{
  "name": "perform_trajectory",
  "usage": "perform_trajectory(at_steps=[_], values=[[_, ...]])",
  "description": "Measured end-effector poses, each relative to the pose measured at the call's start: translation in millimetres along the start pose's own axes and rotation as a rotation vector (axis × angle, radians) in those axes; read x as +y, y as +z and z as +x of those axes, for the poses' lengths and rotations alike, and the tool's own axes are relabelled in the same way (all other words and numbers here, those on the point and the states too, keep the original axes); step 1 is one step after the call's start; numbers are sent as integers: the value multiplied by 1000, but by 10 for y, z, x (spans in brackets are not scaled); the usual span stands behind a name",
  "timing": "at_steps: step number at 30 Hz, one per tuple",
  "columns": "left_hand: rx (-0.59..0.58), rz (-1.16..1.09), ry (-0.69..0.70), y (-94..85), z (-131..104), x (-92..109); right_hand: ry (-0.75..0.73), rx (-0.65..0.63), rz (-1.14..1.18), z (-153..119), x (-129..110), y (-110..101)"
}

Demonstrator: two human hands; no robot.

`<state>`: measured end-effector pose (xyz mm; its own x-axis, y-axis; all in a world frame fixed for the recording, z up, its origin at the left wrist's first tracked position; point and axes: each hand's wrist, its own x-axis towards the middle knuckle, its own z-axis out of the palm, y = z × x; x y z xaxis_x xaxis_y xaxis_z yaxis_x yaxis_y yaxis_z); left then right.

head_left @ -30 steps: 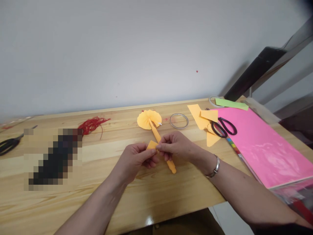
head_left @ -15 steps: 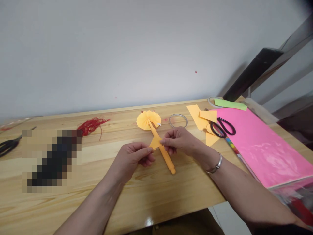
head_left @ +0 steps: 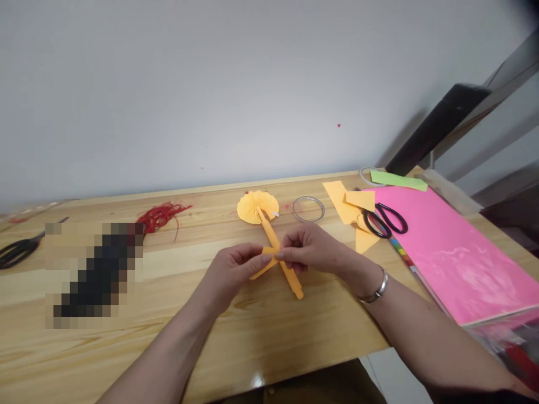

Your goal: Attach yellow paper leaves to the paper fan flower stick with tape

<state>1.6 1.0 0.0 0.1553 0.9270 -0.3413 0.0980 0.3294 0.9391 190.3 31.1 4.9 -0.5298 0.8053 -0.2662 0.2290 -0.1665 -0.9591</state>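
Observation:
A small piece of orange paper is pinched between my two hands. My left hand grips it from the left, thumb on top, and my right hand pinches its right end with thumb and forefinger. Just beneath my fingers, a rolled orange paper tube lies slantwise on the table, partly hidden by my hands. Its far end meets a pleated orange paper fan with a scalloped edge. A silver bangle circles my right wrist.
On the wooden table lie a metal ring, orange paper scraps, black-handled scissors, pink paper and a green strip. Red string, a blurred-out dark object and more scissors are at left.
My hands have drawn closer together on the small orange paper, which has turned and now shows more below my left fingers. The tube and fan stay put on the table.

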Motion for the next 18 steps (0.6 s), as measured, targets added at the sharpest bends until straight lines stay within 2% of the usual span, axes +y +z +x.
perform_trajectory(at_steps=[3,7,13,18], values=[[-61,117,26,-8,-14,15,-28,-31,-19,2,26,33],[-59,205,85,-39,-17,10,-50,-24,-26,10,34,13],[-56,216,77,-37,-26,4,-23,43,-8,8,-6,-18],[-20,114,62,-37,-20,-20,-50,132,25,25,-27,-72]])
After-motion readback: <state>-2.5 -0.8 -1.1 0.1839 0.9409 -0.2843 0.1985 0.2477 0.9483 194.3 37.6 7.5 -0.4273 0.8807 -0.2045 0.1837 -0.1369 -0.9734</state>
